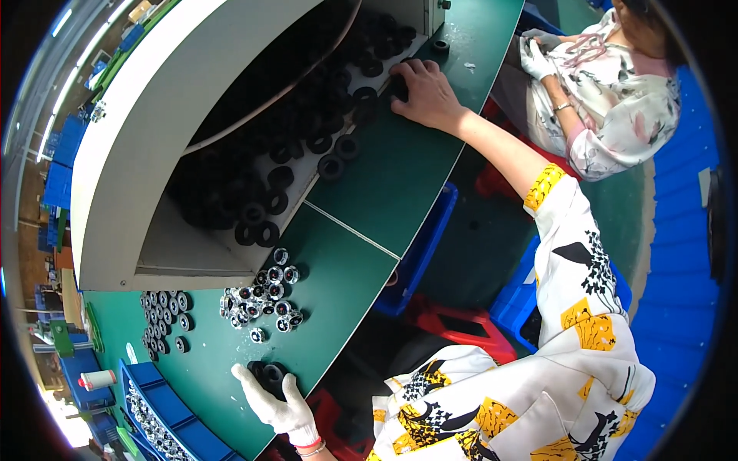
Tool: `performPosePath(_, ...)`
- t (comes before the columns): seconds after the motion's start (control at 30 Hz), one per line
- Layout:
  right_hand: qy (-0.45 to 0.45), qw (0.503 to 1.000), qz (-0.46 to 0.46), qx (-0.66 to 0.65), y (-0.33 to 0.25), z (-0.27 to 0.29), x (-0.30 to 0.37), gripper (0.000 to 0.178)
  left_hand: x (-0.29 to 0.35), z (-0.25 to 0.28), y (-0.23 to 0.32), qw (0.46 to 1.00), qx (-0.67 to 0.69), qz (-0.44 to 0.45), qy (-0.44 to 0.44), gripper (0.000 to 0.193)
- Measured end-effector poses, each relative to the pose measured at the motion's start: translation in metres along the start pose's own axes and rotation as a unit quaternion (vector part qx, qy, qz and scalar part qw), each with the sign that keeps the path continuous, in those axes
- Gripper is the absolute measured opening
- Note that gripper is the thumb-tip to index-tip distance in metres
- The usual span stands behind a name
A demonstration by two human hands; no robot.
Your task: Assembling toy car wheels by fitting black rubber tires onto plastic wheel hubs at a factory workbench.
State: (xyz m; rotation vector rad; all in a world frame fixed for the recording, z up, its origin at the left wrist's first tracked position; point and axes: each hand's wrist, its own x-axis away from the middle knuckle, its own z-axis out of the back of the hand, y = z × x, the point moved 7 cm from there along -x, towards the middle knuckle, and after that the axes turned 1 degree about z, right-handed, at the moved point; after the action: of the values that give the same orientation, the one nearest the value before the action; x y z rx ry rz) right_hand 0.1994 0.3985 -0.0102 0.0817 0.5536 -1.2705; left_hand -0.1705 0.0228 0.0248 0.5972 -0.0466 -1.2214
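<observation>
Black rubber rings [307, 131] heaped in the white hopper's mouth at upper centre, spilling flat onto the green table, a few at the upper right under the bare right hand [427, 92], a small black cluster [269, 375] at lower left beneath the white-gloved left hand [277, 403]

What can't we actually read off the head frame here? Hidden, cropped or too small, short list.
- Right hand: fingertips rest among black rings; whether they pinch one is hidden by the fingers.
- Left hand, gloved: lies over a black ring; grip hidden by the glove.
- Hopper interior: dark, ring count unreadable.
- Blue tray: cut by the fisheye rim, parts too small.
- Co-worker's gloved hand: what it holds is hidden.
</observation>
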Motion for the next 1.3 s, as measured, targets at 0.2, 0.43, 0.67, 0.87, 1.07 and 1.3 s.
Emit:
performPosePath(0.2,0.136,0.981,-0.089,-0.106,0.026,-0.001,-0.015,0.046,0.003,0.000,0.002,1.000,0.018,0.000,-0.001,0.072)
performPosePath(0.43,0.081,0.945,-0.241,-0.207,0.013,-0.040,-0.070,0.047,0.003,-0.006,-0.002,1.000,-0.011,-0.002,-0.021,0.071)
performPosePath(0.67,-0.041,0.918,-0.089,-0.383,0.052,-0.092,-0.096,0.033,0.000,-0.007,-0.004,1.000,0.000,-0.016,0.009,0.066)
performPosePath(0.87,0.010,0.993,0.112,-0.040,0.009,-0.023,-0.017,0.058,0.001,-0.010,0.002,1.000,0.013,-0.022,0.007,0.067)
performPosePath(1.07,0.035,0.994,0.088,-0.057,0.011,0.029,0.024,0.072,0.004,-0.004,-0.003,1.000,0.001,-0.013,0.007,0.069)
performPosePath(1.3,-0.077,0.994,-0.016,-0.073,0.015,-0.003,0.010,0.082,0.005,-0.002,-0.006,0.999,-0.002,-0.010,0.035,0.077)
